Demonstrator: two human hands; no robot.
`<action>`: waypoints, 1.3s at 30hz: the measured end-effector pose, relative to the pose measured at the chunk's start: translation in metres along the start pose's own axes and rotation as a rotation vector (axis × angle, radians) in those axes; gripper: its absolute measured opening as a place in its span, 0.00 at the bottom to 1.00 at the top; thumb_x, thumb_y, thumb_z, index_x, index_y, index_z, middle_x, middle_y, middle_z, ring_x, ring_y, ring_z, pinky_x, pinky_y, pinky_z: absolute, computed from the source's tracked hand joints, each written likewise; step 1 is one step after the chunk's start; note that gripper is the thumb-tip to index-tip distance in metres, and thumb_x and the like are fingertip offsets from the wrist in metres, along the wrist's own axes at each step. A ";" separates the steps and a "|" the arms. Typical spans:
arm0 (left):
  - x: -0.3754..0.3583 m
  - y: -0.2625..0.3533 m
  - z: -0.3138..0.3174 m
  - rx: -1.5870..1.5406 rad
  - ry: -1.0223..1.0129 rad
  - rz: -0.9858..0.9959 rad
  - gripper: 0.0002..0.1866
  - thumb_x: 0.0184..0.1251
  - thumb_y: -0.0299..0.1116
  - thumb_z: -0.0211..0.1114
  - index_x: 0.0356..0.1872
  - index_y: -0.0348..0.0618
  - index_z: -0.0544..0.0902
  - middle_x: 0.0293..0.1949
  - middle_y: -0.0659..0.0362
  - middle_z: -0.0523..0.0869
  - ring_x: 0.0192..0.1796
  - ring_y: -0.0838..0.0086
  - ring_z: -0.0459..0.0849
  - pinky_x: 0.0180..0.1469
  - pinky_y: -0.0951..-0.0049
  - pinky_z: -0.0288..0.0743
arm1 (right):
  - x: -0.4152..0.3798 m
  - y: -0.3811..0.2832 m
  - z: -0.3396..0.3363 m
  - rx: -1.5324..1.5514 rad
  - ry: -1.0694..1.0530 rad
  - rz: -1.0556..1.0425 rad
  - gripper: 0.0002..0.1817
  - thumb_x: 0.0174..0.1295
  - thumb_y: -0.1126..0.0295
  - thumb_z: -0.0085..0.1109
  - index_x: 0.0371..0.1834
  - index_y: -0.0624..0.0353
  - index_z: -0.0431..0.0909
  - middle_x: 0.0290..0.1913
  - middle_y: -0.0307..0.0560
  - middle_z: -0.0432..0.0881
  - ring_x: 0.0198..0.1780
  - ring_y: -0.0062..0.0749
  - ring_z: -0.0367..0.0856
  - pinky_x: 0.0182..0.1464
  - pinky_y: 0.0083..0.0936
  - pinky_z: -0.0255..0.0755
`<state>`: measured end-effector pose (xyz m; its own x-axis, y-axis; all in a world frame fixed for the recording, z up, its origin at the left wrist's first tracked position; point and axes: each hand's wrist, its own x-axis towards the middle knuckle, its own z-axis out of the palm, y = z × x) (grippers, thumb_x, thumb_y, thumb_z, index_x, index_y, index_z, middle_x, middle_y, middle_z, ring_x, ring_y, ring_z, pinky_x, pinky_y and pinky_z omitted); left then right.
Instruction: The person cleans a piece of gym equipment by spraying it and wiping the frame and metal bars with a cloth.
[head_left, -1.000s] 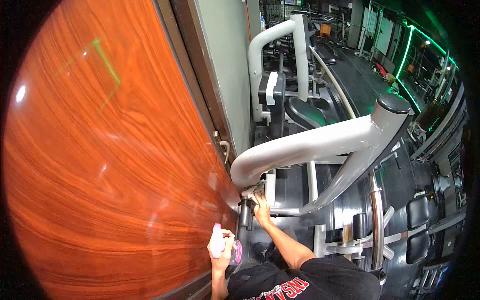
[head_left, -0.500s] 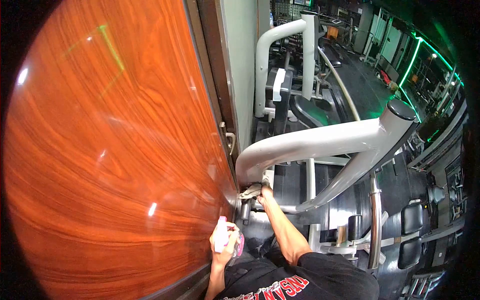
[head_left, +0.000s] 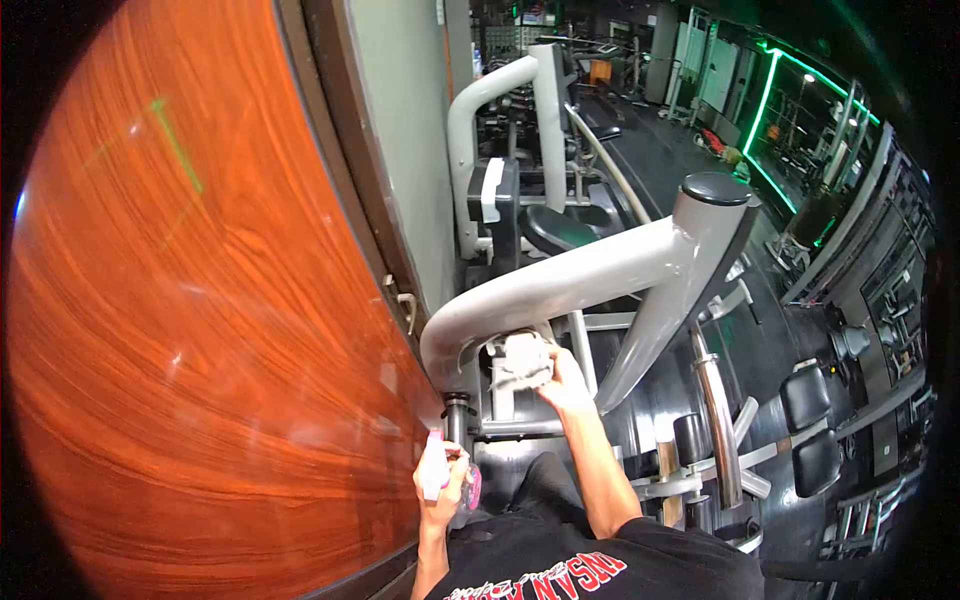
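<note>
My left hand is closed around a spray bottle with a white and pink head; part of its pink label shows beside the fingers. In my right hand is a whitish cloth, bunched up and gripped at its right side. The cloth is just under the thick curved grey tube of a gym machine frame, overlapping the frame's lower part in this view. A dark cylindrical post stands between my two hands, below the bend of the tube.
A glossy wood-grain door with a metal handle fills the left side, close to my left hand. Another grey machine stands farther back along the wall. To the right are black pads and a chrome bar.
My right hand has brought the cloth from the lower bend of the tube rightward and slightly up, and it now shows more openly. The view has shifted; my left hand keeps the bottle.
</note>
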<state>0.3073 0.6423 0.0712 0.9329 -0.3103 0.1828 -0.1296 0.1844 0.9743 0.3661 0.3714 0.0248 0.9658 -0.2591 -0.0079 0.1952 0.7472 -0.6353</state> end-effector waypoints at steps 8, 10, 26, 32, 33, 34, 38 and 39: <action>0.013 -0.001 0.030 -0.092 -0.107 -0.018 0.08 0.63 0.23 0.62 0.42 0.34 0.75 0.29 0.59 0.80 0.26 0.80 0.80 0.30 0.79 0.76 | -0.033 -0.121 0.023 -0.018 0.339 -0.401 0.25 0.62 0.78 0.36 0.64 0.65 0.63 0.52 0.55 0.78 0.48 0.37 0.81 0.51 0.32 0.78; 0.016 -0.002 0.035 -0.089 -0.126 -0.021 0.08 0.63 0.22 0.62 0.42 0.34 0.75 0.29 0.59 0.81 0.26 0.80 0.81 0.30 0.80 0.76 | -0.041 -0.135 0.010 -0.032 0.317 -0.417 0.26 0.61 0.79 0.41 0.66 0.63 0.63 0.55 0.51 0.78 0.54 0.34 0.79 0.55 0.28 0.76; 0.039 0.005 0.055 0.009 -0.260 -0.037 0.07 0.63 0.25 0.61 0.40 0.34 0.76 0.32 0.56 0.80 0.25 0.77 0.80 0.30 0.76 0.76 | -0.004 -0.215 0.049 -1.659 0.696 -1.594 0.35 0.42 0.87 0.49 0.61 0.57 0.70 0.72 0.67 0.53 0.73 0.66 0.49 0.72 0.47 0.47; 0.032 -0.014 0.036 0.003 -0.186 -0.027 0.08 0.64 0.24 0.61 0.42 0.34 0.75 0.31 0.57 0.80 0.25 0.77 0.80 0.30 0.76 0.77 | -0.016 -0.229 0.066 -1.188 0.635 -1.622 0.29 0.51 0.83 0.36 0.61 0.67 0.68 0.64 0.60 0.69 0.68 0.48 0.64 0.70 0.39 0.55; 0.029 -0.014 0.034 -0.013 -0.171 -0.045 0.08 0.64 0.24 0.61 0.42 0.34 0.75 0.31 0.57 0.80 0.25 0.77 0.80 0.30 0.76 0.77 | -0.015 -0.234 0.077 -0.897 0.698 -1.499 0.30 0.50 0.84 0.36 0.61 0.67 0.68 0.62 0.60 0.71 0.66 0.50 0.67 0.69 0.39 0.56; 0.028 -0.014 0.033 -0.014 -0.165 -0.047 0.08 0.64 0.24 0.61 0.42 0.34 0.75 0.31 0.57 0.80 0.25 0.77 0.80 0.30 0.76 0.77 | -0.015 -0.247 0.086 -1.074 0.668 -1.613 0.30 0.49 0.84 0.37 0.61 0.65 0.69 0.61 0.60 0.72 0.65 0.50 0.68 0.69 0.40 0.56; 0.022 -0.009 0.025 -0.046 -0.116 -0.070 0.08 0.63 0.24 0.62 0.41 0.34 0.75 0.30 0.58 0.80 0.24 0.79 0.80 0.29 0.78 0.75 | -0.017 -0.296 0.145 -1.848 0.626 -1.449 0.27 0.47 0.80 0.46 0.54 0.55 0.77 0.53 0.53 0.79 0.59 0.46 0.74 0.67 0.41 0.61; 0.022 -0.009 0.023 -0.050 -0.115 -0.084 0.08 0.63 0.24 0.62 0.41 0.34 0.74 0.31 0.56 0.80 0.25 0.77 0.80 0.29 0.76 0.77 | -0.022 -0.294 0.164 -2.002 0.658 -1.291 0.24 0.47 0.78 0.49 0.51 0.53 0.79 0.49 0.49 0.82 0.56 0.42 0.76 0.62 0.39 0.66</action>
<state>0.3209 0.6121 0.0698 0.8949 -0.4306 0.1171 -0.0326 0.1987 0.9795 0.3153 0.2576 0.3381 0.3361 -0.2694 0.9025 -0.3145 -0.9353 -0.1620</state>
